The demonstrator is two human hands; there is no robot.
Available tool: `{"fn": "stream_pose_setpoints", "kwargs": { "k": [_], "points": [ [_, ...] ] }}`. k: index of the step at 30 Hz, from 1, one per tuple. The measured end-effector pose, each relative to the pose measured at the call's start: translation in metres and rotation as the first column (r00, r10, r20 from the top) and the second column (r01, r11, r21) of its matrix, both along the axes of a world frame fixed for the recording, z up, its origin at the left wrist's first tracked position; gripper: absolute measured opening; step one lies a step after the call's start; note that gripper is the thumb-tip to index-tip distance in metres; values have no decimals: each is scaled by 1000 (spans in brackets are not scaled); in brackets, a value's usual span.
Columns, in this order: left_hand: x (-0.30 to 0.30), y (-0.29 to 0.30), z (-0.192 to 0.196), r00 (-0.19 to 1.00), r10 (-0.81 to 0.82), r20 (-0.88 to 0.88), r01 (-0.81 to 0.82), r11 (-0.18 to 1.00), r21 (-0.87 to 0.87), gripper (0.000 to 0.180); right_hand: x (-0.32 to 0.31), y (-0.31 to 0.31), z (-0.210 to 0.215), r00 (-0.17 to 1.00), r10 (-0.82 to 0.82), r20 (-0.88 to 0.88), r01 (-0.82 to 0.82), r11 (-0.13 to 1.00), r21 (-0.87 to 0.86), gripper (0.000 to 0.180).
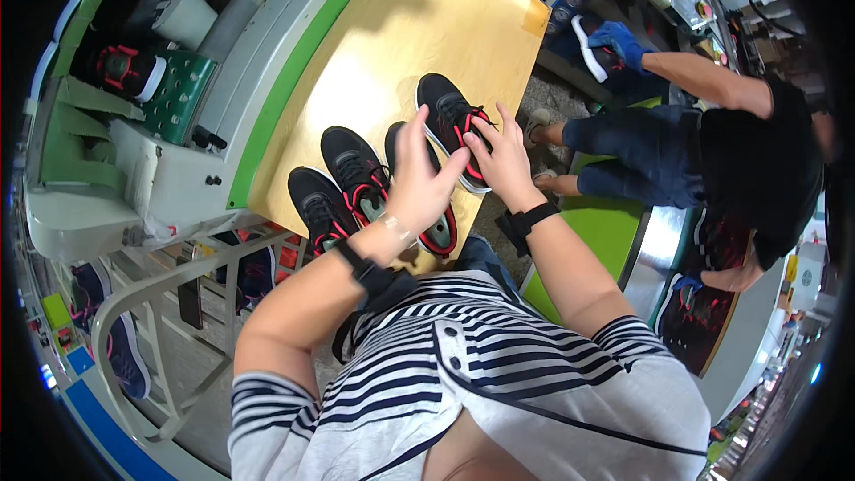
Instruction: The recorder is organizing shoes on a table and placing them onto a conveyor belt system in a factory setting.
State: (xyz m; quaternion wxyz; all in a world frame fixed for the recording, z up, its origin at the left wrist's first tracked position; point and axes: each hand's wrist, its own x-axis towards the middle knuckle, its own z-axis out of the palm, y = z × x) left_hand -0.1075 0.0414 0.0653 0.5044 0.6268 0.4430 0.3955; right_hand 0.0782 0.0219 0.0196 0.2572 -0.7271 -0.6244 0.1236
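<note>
Several black sneakers with red trim and white soles stand on a light wooden table. The rightmost sneaker [443, 100] has its toe pointing to the far side. Over its laces and tongue lies my right hand [506, 160], fingers apart and fingertips touching the shoe. My left hand [422, 183] is open, thumb spread, just left of that sneaker, and partly covers another sneaker [436, 236] below it. To the left stand a laced sneaker [349, 160] and the leftmost sneaker [312, 198]. Both my wrists wear black bands.
The wooden table [481, 13] borders a grey machine with a green edge [294, 98]. Inside the machine, sneakers [132, 69] sit on a green perforated belt. A metal rack [134, 303] holds shoes at lower left. On the right, a co-worker [757, 134] in blue gloves holds a shoe.
</note>
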Motion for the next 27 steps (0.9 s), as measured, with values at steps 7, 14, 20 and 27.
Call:
{"fn": "stream_pose_setpoints", "kwargs": {
  "k": [7,14,20,27],
  "points": [
    [137,-13,-57,872,245,-423,-418,823,-384,125,81,-69,-6,310,-361,-879,392,891,-227,26],
    [121,29,-24,874,446,-195,-477,707,-522,104,32,-97,0,473,-415,-777,155,908,-390,24],
    [-59,70,93,685,324,652,484,467,-740,36,-64,-64,38,571,-43,-820,-469,802,-369,124],
    [-146,81,164,767,381,516,-432,902,-24,55,-63,-67,-8,764,41,-644,-333,880,-339,102]
  ]
}}
